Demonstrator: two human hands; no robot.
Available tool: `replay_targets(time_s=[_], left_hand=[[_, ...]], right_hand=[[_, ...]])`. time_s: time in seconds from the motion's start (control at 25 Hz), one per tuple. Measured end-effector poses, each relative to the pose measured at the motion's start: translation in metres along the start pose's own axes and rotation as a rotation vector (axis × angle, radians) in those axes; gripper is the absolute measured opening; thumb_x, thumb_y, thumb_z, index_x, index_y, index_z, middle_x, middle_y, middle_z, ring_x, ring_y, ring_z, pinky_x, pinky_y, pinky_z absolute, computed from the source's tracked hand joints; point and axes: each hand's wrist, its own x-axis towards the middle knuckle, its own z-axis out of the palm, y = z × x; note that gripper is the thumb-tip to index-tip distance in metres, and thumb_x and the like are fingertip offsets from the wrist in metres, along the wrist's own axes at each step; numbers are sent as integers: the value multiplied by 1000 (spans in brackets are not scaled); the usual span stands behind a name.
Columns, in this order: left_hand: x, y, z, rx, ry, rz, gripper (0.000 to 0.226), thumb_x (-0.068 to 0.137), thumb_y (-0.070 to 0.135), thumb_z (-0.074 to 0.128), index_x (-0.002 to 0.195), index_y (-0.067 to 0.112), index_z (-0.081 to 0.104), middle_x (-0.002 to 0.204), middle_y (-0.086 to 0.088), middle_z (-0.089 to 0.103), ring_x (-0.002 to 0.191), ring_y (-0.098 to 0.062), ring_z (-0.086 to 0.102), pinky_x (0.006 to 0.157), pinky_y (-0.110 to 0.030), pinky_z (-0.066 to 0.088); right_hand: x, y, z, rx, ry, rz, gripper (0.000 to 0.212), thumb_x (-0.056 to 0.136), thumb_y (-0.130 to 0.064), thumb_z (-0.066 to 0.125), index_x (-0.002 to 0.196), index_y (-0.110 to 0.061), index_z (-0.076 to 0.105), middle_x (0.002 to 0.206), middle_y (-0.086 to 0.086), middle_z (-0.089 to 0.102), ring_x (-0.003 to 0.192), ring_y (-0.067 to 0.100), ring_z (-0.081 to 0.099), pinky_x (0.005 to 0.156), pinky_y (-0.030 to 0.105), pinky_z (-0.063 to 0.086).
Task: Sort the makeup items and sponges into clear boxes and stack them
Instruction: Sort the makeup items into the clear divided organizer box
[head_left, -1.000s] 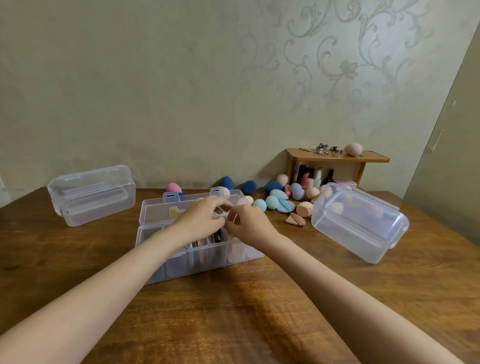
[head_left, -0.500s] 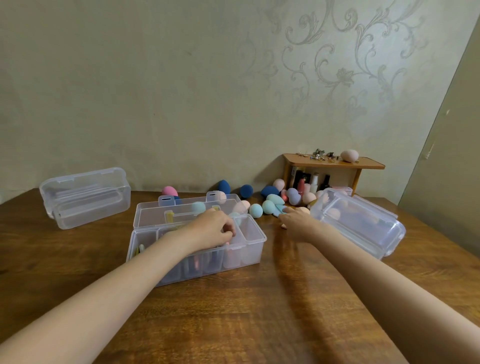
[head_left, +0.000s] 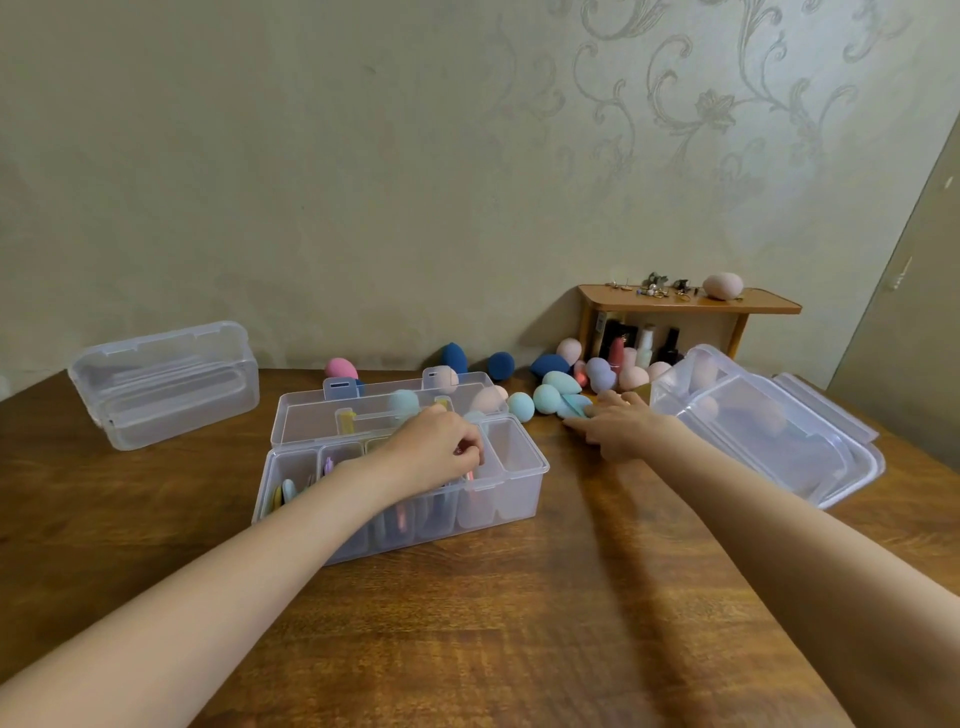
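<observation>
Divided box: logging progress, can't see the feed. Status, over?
Left hand curled inside divided box, contents hidden. Right hand flat on table, fingers at teal sponges. Tilted clear box close beside right wrist.

Home room, patterned wallpaper (head_left: 701, 104), wooden table (head_left: 519, 623), cosmetics shelf (head_left: 685, 304)

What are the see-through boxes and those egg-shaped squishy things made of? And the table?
The open box looks like clear, glossy hard plastic: you see its contents through the walls. The teal egg shapes look like soft matte foam sponge, with no shine, though softness can't be confirmed by sight. The table looks like polished brown wood, with grain and a soft sheen; it may be veneer.
</observation>
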Motion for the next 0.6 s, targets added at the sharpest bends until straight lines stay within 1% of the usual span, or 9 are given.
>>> replay_targets(time_s=[0.08, 0.16, 0.28, 0.36, 0.4, 0.48, 0.56, 0.6], left_hand=[[2, 2, 2, 0, -11, 0, 23, 94, 18, 50, 103, 12, 70, 100, -4, 67, 93, -12, 57, 76, -19, 42], [2, 3, 2, -1, -16, -1, 23, 94, 18, 50, 102, 12, 70, 100, -5, 67, 94, -14, 58, 78, -21, 43], [1, 5, 2, 2, -22, 0, 24, 94, 18, 49, 103, 11, 70, 99, -5, 67, 94, -13, 58, 76, -20, 40], [0, 6, 2, 10, -26, 0, 24, 95, 17, 48, 103, 11, 70, 100, -4, 67, 92, -12, 58, 76, -19, 39], [-1, 7, 1, 14, -34, -1, 24, 95, 17, 47, 102, 11, 70, 100, -4, 67, 90, -11, 57, 76, -19, 39], [0, 8, 0, 12, -72, -4, 24, 95, 17, 47, 101, 10, 69, 100, -5, 67, 90, -11, 57, 76, -19, 40], [2, 8, -1, -8, -127, -8, 23, 95, 16, 48, 101, 9, 69, 101, -5, 68, 92, -12, 59, 78, -19, 42], [2, 7, -3, -16, -146, -6, 23, 94, 16, 48, 101, 9, 69, 101, -5, 68, 92, -12, 60, 79, -19, 43]], right_hand=[[-2, -2, 2, -10, 29, -8, 59, 92, -18, 48, 146, -29, 25, 143, 7, 39, 131, 31, 32, 105, 44, 32], [-3, -5, -1, 30, 59, -31, 51, 93, -17, 48, 142, -22, 35, 142, 4, 41, 132, 27, 33, 103, 41, 33], [-4, -8, -7, 171, 114, 3, 42, 92, -15, 48, 134, -13, 46, 135, 6, 46, 120, 24, 43, 92, 34, 39], [-5, -8, -12, 314, 136, 78, 44, 91, -12, 49, 135, -14, 46, 131, 10, 46, 115, 25, 46, 86, 31, 40], [-6, -7, -15, 362, 134, 107, 49, 91, -12, 49, 139, -18, 41, 131, 12, 46, 117, 26, 46, 86, 31, 40], [-6, -7, -19, 344, 97, 140, 55, 93, -16, 45, 145, -26, 30, 139, 13, 41, 128, 30, 38, 97, 36, 38], [-4, -7, -20, 206, 55, 155, 47, 98, -29, 37, 145, -31, 30, 148, 13, 31, 138, 33, 23, 109, 46, 25], [1, -7, -19, 184, 30, 169, 44, 99, -36, 32, 143, -32, 34, 148, 12, 30, 139, 34, 19, 111, 48, 19]])
